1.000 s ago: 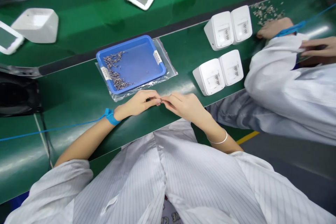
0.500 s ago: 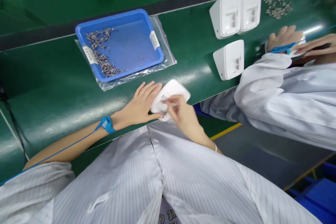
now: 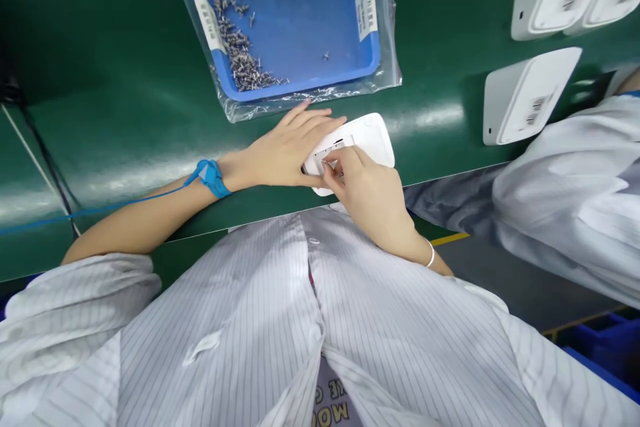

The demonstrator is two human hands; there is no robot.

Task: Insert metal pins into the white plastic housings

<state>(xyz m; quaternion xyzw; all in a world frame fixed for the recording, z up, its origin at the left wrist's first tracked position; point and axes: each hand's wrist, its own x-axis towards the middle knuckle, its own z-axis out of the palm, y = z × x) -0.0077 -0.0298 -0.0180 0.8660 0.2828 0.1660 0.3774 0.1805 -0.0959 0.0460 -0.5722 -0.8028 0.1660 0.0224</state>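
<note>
A white plastic housing (image 3: 373,137) lies on the green bench near its front edge, with a recess (image 3: 330,149) facing up. My left hand (image 3: 285,150), a blue wrist strap behind it, holds the housing's left end. Its fingers are stretched along the far side and the thumb lies on the near side. Over the recess, my right hand (image 3: 367,190) is closed, thumb and index finger pinched together. A tiny shiny bit shows at those fingertips, too small to name. Beyond my left hand sits a blue tray (image 3: 305,77) with many small metal pieces (image 3: 240,47) along its left side.
A clear plastic bag (image 3: 390,67) lies under the tray. Several white housings (image 3: 510,103) stand on the bench to the right. A co-worker's sleeve (image 3: 570,173) is close by at the right. The blue strap's cord (image 3: 110,210) runs off left.
The view has shifted, so the tray and housings appear higher and farther right. My right fingers have moved a little on the recess. My left hand stays on the housing.
</note>
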